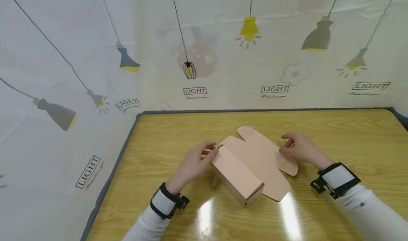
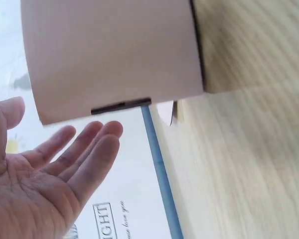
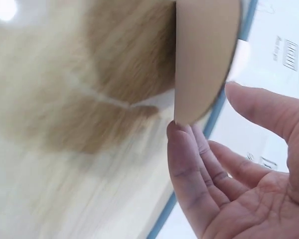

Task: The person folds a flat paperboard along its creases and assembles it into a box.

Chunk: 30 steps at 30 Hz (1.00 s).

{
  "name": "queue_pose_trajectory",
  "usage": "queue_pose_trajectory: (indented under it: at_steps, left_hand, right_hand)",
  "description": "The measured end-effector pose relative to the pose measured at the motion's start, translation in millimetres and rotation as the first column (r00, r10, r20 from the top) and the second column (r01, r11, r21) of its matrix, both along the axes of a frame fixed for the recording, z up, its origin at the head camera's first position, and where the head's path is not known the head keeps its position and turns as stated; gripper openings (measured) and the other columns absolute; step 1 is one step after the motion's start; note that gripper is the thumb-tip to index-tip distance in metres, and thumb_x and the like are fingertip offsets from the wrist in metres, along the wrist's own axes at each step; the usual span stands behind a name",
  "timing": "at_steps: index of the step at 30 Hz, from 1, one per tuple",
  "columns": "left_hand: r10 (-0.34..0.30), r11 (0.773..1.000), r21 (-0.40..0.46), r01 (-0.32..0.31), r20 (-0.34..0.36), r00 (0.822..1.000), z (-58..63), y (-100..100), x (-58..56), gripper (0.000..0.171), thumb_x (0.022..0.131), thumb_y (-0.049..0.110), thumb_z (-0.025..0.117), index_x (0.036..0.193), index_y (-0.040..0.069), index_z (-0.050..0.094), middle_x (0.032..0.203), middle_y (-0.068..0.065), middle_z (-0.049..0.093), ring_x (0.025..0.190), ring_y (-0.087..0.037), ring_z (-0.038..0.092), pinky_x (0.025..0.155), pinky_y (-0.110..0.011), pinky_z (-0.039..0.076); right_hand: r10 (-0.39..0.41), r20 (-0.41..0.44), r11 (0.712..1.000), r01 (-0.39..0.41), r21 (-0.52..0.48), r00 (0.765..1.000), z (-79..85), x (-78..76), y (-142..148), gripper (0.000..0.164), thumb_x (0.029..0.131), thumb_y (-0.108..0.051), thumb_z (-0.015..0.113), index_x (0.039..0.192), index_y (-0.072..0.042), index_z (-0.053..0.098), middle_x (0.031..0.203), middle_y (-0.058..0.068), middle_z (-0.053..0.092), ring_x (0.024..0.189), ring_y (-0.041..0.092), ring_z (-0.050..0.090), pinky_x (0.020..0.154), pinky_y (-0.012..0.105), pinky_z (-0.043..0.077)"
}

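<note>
A long, folded box of plain light-brown cardboard lies on the table at a slant, a dark slot showing near one edge. Against its right side spreads a flat cardboard sheet with rounded flaps; whether the two are joined I cannot tell. My left hand is at the box's far left end, thumb by the corner, fingers loosely bent with nothing gripped. At the sheet's right flap is my right hand, its thumb and fingertips at the flap's edge, the fingers relaxed.
The wood-grain table has a dark blue-grey edge along the left and back. Behind it hangs a pale sheet printed with lamps. Each wrist carries a strapped camera mount, the left one and the right one.
</note>
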<state>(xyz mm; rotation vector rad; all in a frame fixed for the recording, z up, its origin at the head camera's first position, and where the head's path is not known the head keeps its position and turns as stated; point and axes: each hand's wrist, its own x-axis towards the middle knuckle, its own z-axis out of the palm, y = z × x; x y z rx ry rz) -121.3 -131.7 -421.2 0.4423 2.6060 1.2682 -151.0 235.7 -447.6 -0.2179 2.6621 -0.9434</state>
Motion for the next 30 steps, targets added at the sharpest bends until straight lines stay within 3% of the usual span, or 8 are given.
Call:
queue_pose_trajectory:
  at_steps: [5,9,14,21,25,30]
  left_hand:
    - [0.055,0.998,-0.039,-0.055,-0.006,0.998,-6.0,-10,-24.4,0.048,0.107,0.039,0.049,0.142,0.007,0.056,0.134,-0.014,0.064,0.118,-0.034,0.064,0.097,-0.049,0.055]
    - [0.072,0.994,-0.086,-0.073,-0.007,0.997,-16.6,-12,-42.6,0.045,0.107,0.036,0.051,0.14,0.006,0.057,0.135,-0.015,0.064,0.118,-0.034,0.065,0.097,-0.048,0.056]
    - [0.054,0.995,-0.088,-0.051,0.036,0.998,-30.9,-6,-56.6,0.042,0.106,0.028,0.054,0.139,0.003,0.057,0.131,-0.019,0.065,0.119,-0.036,0.065,0.101,-0.048,0.054]
    - [-0.001,0.994,-0.107,0.006,0.043,0.999,-40.6,6,-62.1,0.04,0.104,0.02,0.057,0.136,-0.003,0.057,0.124,-0.021,0.068,0.115,-0.035,0.066,0.101,-0.047,0.054]
    - [0.008,0.993,-0.12,-0.005,0.023,1.0,-42.7,9,-59.8,0.039,0.1,0.013,0.061,0.134,-0.005,0.058,0.12,-0.021,0.069,0.108,-0.032,0.068,0.096,-0.045,0.056]
    - [0.059,0.99,-0.128,-0.054,0.035,0.998,-48.1,10,-52.0,0.036,0.094,0.008,0.067,0.127,-0.005,0.063,0.112,-0.017,0.07,0.101,-0.026,0.067,0.09,-0.04,0.057]
  right_hand:
    - [-0.06,-0.054,0.998,0.059,-0.014,0.997,-5.2,40.1,15,0.062,0.095,-0.027,0.071,0.134,0.017,0.052,0.102,0.021,0.072,0.087,0.027,0.069,0.067,0.032,0.055]
    - [-0.09,-0.032,0.995,0.089,-0.034,0.995,-9.3,69.2,16,0.061,0.096,-0.033,0.07,0.132,0.015,0.056,0.099,0.014,0.075,0.081,0.017,0.069,0.064,0.027,0.053]
    - [-0.104,0.03,0.989,0.106,-0.1,0.994,-10.0,82.5,4,0.062,0.096,-0.036,0.069,0.132,0.013,0.058,0.097,0.008,0.077,0.078,0.012,0.07,0.065,0.023,0.053]
    - [-0.125,0.037,0.976,0.13,-0.177,0.991,-13.7,69.3,-4,0.051,0.097,-0.021,0.068,0.13,0.015,0.058,0.086,0.005,0.076,0.07,0.011,0.067,0.064,0.022,0.052]
    - [-0.153,0.058,0.962,0.162,-0.22,0.986,-17.2,48.7,0,0.048,0.097,-0.013,0.065,0.132,0.019,0.053,0.085,0.01,0.075,0.069,0.013,0.069,0.063,0.023,0.055]
    - [-0.161,0.062,0.967,0.17,-0.189,0.985,-16.2,15.6,6,0.048,0.098,-0.011,0.063,0.134,0.02,0.051,0.093,0.02,0.074,0.071,0.011,0.069,0.064,0.025,0.057]
